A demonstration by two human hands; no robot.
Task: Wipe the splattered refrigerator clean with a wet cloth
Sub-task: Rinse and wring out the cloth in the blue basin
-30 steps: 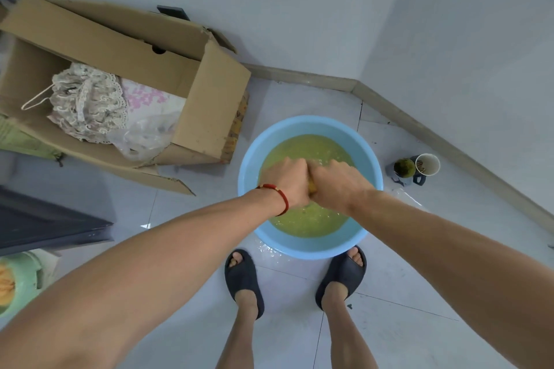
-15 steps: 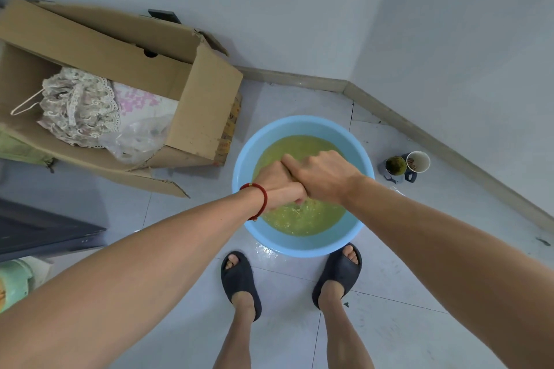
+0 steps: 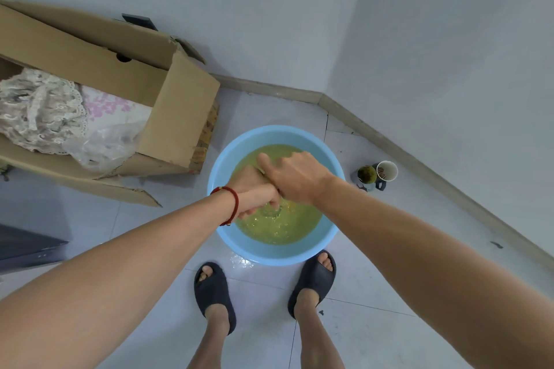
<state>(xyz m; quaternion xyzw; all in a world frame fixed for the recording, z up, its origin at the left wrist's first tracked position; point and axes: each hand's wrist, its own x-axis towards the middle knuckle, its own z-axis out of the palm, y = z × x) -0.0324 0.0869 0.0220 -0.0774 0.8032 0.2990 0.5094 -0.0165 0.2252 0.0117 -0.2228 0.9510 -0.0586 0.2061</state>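
**Colours around the basin**

Under the hands, the basin (image 3: 331, 238) is pale blue and the water (image 3: 278, 226) in it is cloudy yellow-green. A red string bracelet (image 3: 232, 204) circles the left wrist. Below the hands, the slippers (image 3: 213, 290) are dark navy on pale grey-white floor tiles (image 3: 374, 323). Left of the hands, a brown cardboard box (image 3: 180, 111) holds beige lace cloth (image 3: 39, 111) and white fabric with pink flowers (image 3: 111, 105). Right of the hands stands a white cup (image 3: 387, 171).
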